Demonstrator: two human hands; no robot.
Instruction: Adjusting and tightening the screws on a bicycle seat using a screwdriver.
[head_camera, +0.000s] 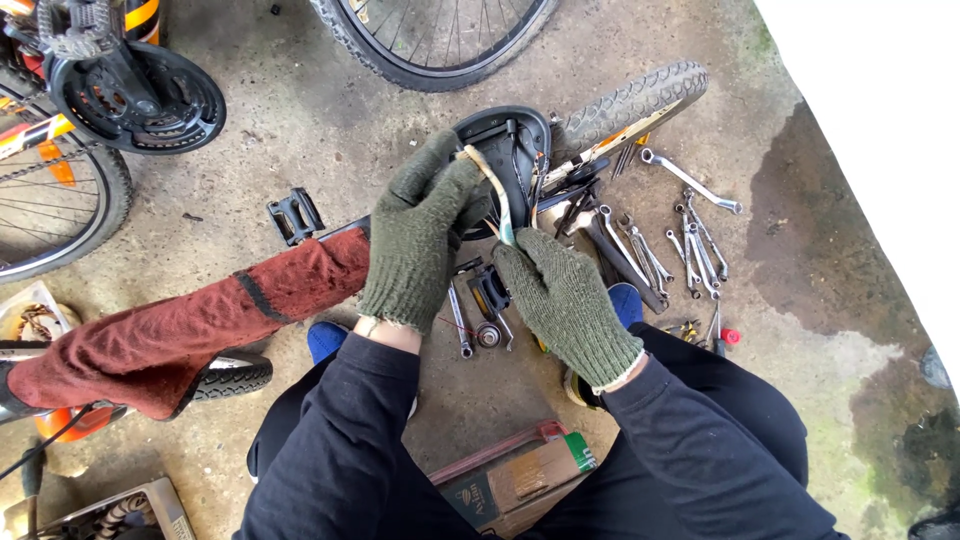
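While knit-gloved left hand (415, 235), right hand (565, 300) grip curved strip (497, 195), black saddle (505, 150) behind.

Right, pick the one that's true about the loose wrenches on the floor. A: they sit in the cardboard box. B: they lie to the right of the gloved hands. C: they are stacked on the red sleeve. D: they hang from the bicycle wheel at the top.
B: the wrenches lie spread on the concrete floor, right of the right hand and left hand.

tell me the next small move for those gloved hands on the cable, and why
Probably draw the pale cable taut: the left hand pinches its upper end by the black saddle, the right hand grips its lower end, and it bows between them.
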